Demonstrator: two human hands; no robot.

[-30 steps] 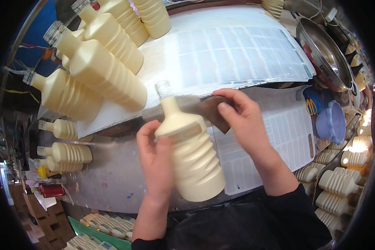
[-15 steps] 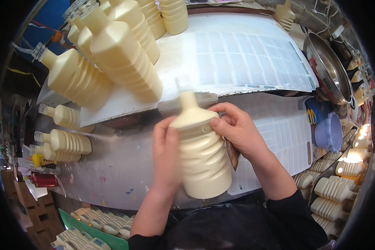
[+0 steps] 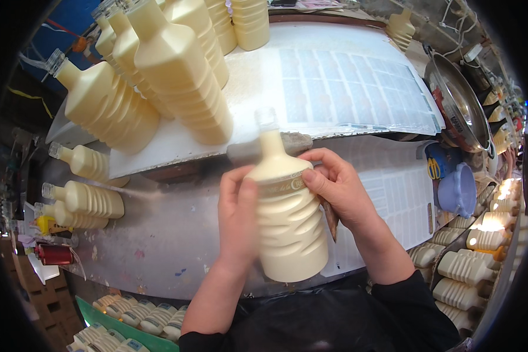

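Between my hands is a cream-coloured plastic bottle (image 3: 290, 234) with wavy grooves, a narrow neck and a clear threaded mouth. Its mouth points away from me, and its shoulder lies near a grey rolled cloth (image 3: 246, 151). A gold label band (image 3: 278, 186) runs around the body below the shoulder. My left hand (image 3: 237, 214) closes against the bottle's left side, slightly blurred. With its thumb on the right end of the band, my right hand (image 3: 340, 185) grips the other side. A brown pointed strip, perhaps a scraper (image 3: 332, 223), sticks out under my right palm.
Several large cream bottles (image 3: 185, 76) stand at the far left on a white board (image 3: 252, 64). Smaller ones lie left on the grey table (image 3: 158, 234). Label sheets (image 3: 346, 82) cover the board's right. A steel pan (image 3: 460, 100), purple bucket (image 3: 459, 188) and many bottles (image 3: 466, 265) are at right.
The view has shifted slightly. Both hands keep their hold on the bottle, which has turned a little, so more of the band's printing shows toward the middle.
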